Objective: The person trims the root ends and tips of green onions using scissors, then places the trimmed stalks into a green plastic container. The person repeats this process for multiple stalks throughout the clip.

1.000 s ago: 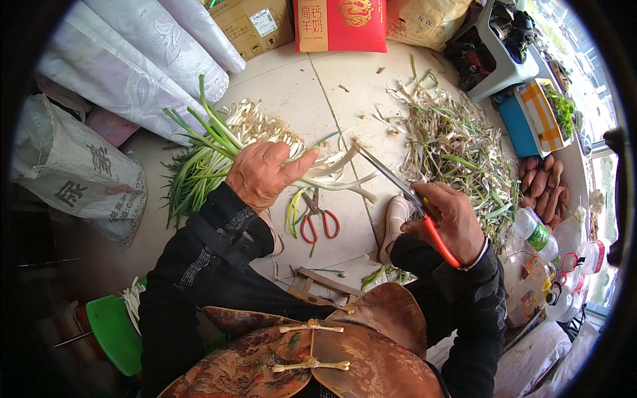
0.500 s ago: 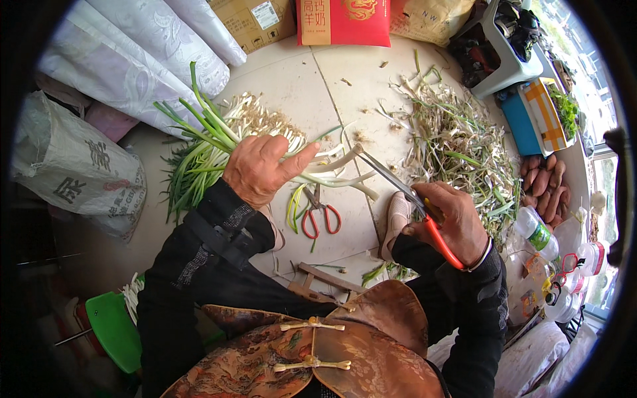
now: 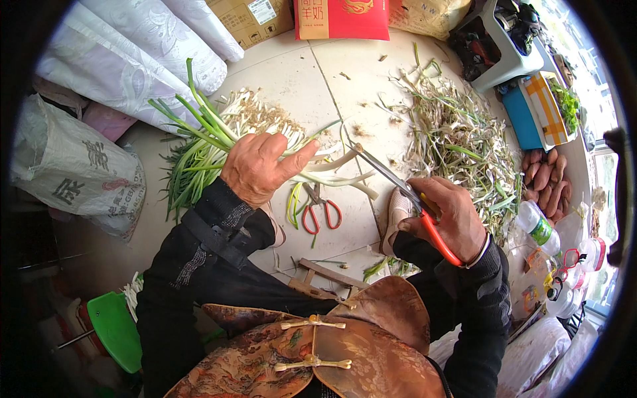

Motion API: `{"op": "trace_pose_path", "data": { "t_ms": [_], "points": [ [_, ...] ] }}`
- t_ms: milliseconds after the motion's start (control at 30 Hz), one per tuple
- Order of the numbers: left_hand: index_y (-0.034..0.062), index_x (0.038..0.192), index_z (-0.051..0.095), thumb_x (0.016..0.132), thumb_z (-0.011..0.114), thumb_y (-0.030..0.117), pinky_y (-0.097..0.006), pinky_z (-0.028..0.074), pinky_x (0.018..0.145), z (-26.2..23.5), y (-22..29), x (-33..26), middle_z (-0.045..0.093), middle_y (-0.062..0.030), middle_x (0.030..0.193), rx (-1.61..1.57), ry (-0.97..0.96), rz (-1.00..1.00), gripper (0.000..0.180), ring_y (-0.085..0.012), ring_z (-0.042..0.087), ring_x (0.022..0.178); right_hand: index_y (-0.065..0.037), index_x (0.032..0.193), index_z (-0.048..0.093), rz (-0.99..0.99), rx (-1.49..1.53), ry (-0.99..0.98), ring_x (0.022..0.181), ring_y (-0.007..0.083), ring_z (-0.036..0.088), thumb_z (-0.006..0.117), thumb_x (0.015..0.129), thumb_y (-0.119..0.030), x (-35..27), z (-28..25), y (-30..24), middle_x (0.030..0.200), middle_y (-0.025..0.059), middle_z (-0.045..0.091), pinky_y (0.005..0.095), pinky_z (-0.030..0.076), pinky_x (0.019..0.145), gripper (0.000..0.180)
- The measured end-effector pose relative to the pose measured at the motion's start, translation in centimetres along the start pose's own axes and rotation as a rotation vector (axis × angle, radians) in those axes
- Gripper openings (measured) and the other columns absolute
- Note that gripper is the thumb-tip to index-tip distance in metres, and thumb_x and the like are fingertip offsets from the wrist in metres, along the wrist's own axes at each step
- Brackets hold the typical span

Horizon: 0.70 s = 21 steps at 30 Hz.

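My left hand is closed around a few scallions. Their green leaves stick out at the upper left, and their pale stems reach right toward my other hand. In my right hand are red-handled scissors, whose blade tips meet the root end of one stem. Beneath my left hand a heap of scallions lies on the floor, white root ends at the back. A second pair of scissors, also red-handled, rests on the tiles between my feet.
Dry peelings and trimmings form a large pile at the right. Beyond it are reddish tubers, a blue box and plastic bottles. A white woven sack stands left; a red box lies at the back.
Hardly anything differs: the view has shifted slightly. Both hands keep their hold, and the scissor tips remain at the stem's end.
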<state>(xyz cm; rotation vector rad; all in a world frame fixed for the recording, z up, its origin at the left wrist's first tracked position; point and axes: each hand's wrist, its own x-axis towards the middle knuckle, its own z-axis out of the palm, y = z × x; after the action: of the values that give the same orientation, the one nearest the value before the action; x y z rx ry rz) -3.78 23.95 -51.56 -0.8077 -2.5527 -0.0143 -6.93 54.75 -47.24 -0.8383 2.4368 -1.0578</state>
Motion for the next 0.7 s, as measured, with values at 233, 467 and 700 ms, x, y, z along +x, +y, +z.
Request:
{"op": "trace_pose_path", "data": {
  "t_ms": [233,467,700],
  "points": [
    [0.0213,0.116,0.059,0.073,0.057,0.007,-0.031,0.039,0.052,-0.2,0.1,0.4,0.035,-0.0014,0.069,-0.010,0.004,-0.004,0.046,-0.0172,0.045,0.058,0.003,0.098,0.058,0.147,0.139,-0.067,0.065,0.0236,0.055,0.073,0.074,-0.014,-0.4,0.2,-0.5,0.073,0.0144,0.056,0.0318,0.044,0.060,0.034],
    [0.0211,0.114,0.060,0.073,0.058,0.006,-0.032,0.040,0.052,-0.2,0.1,0.5,0.035,-0.0023,0.068,-0.042,0.010,-0.045,0.044,-0.0190,0.046,0.058,-0.001,0.095,0.058,0.404,0.553,0.290,0.056,0.0041,0.041,0.069,0.080,-0.013,0.1,1.2,1.1,0.066,-0.0041,0.051,0.0207,0.035,0.049,0.022],
    [0.0107,0.121,0.056,0.074,0.062,-0.001,-0.029,0.041,0.055,-0.1,0.7,0.3,0.049,-0.0045,0.079,-0.525,-0.023,-0.294,0.048,-0.0177,0.050,0.063,0.001,0.097,0.057,0.310,0.454,0.433,0.063,0.0057,0.045,0.069,0.081,-0.017,0.4,1.2,1.5,0.066,-0.0032,0.049,0.0208,0.038,0.057,0.027]
  ]
}}
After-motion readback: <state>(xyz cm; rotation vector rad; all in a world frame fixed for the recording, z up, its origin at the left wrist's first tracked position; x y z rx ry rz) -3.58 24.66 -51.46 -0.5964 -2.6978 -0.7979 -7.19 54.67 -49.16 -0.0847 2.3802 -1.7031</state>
